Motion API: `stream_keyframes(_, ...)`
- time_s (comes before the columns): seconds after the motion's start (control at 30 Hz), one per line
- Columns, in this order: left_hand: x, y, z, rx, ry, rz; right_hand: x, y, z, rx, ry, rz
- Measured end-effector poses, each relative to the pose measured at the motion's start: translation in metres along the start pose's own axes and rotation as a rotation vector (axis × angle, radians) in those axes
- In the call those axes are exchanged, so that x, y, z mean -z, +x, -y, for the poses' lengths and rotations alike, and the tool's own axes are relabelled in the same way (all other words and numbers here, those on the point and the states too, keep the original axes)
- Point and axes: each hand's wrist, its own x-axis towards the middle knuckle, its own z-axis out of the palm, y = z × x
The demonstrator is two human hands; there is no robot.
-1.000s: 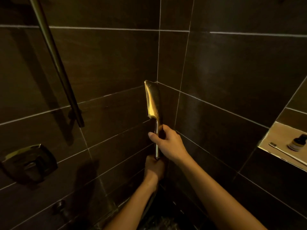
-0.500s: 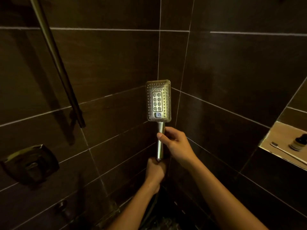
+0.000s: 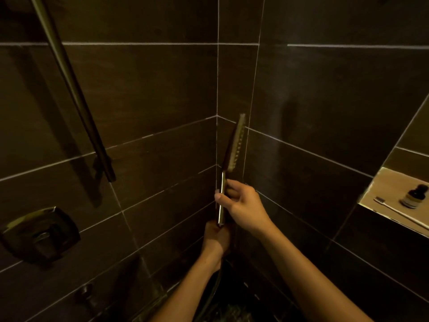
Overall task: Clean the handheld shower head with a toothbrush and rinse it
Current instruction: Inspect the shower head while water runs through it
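Observation:
I hold the gold handheld shower head (image 3: 235, 145) upright in the tiled corner, turned edge-on with its nozzle face toward the right wall. My right hand (image 3: 242, 204) grips the middle of its metal handle. My left hand (image 3: 216, 238) is closed around the bottom end of the handle, where the hose drops away. A white toothbrush (image 3: 399, 211) lies untouched on the recessed shelf (image 3: 383, 189) at the right, well away from both hands.
A small dark bottle (image 3: 414, 196) stands on the shelf beside the toothbrush. A slanted metal rail (image 3: 76, 94) runs down the left wall, with a square valve plate (image 3: 39, 233) below it. Dark tiled walls close in on both sides.
The shower head has been twisted about its handle: half a second ago its nozzle face pointed at me, now it shows only its edge. Both hands stay on the handle.

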Motion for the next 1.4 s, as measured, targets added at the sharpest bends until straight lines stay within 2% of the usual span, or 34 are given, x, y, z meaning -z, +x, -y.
stream_keyframes(0.1,0.001,-0.001,0.0,0.017,-0.001,0.013,0.001,-0.001,0.0,0.0,0.027,0.062)
stream_keyframes(0.23,0.003,-0.001,0.003,0.017,-0.019,-0.031,-0.002,-0.003,-0.001,0.06,-0.022,0.01)
stream_keyframes(0.43,0.004,0.006,0.009,-0.034,-0.034,-0.043,0.001,0.003,-0.003,-0.041,0.224,0.024)
stream_keyframes(0.57,-0.001,0.005,0.008,-0.053,-0.027,-0.053,-0.006,0.003,-0.002,0.051,-0.014,-0.138)
stream_keyframes(0.6,-0.001,0.004,0.007,-0.052,-0.024,-0.047,-0.005,0.004,-0.002,0.048,-0.007,-0.149)
stream_keyframes(0.63,0.0,0.006,0.007,-0.043,-0.02,-0.034,-0.003,0.005,-0.003,0.024,0.077,-0.129)
stream_keyframes(0.73,-0.001,0.004,0.002,-0.017,-0.003,0.032,-0.003,0.002,0.0,-0.118,0.585,0.033)
stream_keyframes(0.8,-0.002,0.004,0.001,0.021,-0.002,0.041,-0.004,0.003,0.0,-0.151,0.704,0.071)
stream_keyframes(0.87,-0.003,0.005,0.003,0.044,0.027,-0.001,-0.007,0.005,0.0,-0.127,0.519,0.034)
stream_keyframes(0.97,-0.006,0.013,0.008,-0.001,0.044,-0.016,-0.01,0.006,-0.001,0.03,-0.161,-0.206)
stream_keyframes(1.0,-0.006,0.013,0.008,0.013,0.033,0.0,-0.012,0.004,-0.001,0.08,-0.274,-0.29)
stream_keyframes(1.1,-0.004,0.011,0.005,0.04,-0.008,-0.008,-0.015,0.0,0.004,0.105,-0.219,-0.34)
stream_keyframes(1.3,-0.005,0.011,0.008,0.033,-0.037,-0.044,-0.011,0.004,0.001,0.018,-0.036,-0.067)
stream_keyframes(1.4,-0.005,0.014,0.008,0.039,-0.049,-0.058,-0.01,0.003,-0.001,0.021,-0.02,-0.061)
